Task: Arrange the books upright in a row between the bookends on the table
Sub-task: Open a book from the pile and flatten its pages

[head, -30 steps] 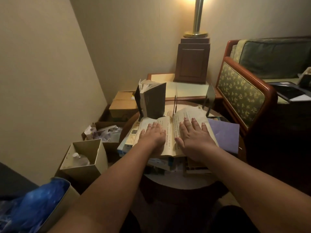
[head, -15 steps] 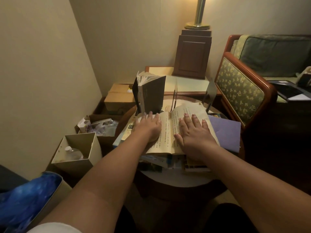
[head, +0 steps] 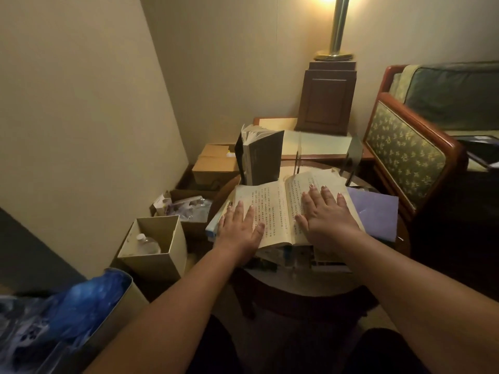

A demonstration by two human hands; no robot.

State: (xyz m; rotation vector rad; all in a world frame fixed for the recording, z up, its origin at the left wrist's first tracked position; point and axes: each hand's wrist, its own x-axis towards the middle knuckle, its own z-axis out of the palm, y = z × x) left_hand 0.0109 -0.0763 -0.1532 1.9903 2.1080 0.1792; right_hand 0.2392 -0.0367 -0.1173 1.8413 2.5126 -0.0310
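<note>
A: Hands first, quick.
B: Your left hand (head: 240,228) lies flat, fingers straight, on the left page of the open book (head: 272,209). Your right hand (head: 328,214) lies flat on the right page. Neither one grips anything. You're just pressing, probably so the pages don't flip.

A: Why is that book under your palms?
B: It tops a pile of flat books (head: 291,256) on the table (head: 291,279), so it's the one to clear first. My read is that it needs closing before it can stand.

A: Past the fingertips?
B: Just beyond your left fingertips a dark book (head: 263,157) stands upright with its pages fanned at the top. It's likely the start of the row. Beyond your right fingertips are a thin bookend (head: 298,157) and a grey bookend (head: 354,157), standing apart. I see no book in the gap between them. I can't tell whether the dark book touches the thin one.

A: Further right?
B: A purple book (head: 375,214) lies flat just right of your right hand, touching the open book's edge.

A: Progress?
B: Early, I'd say, with one book upright and the rest lying flat.
</note>
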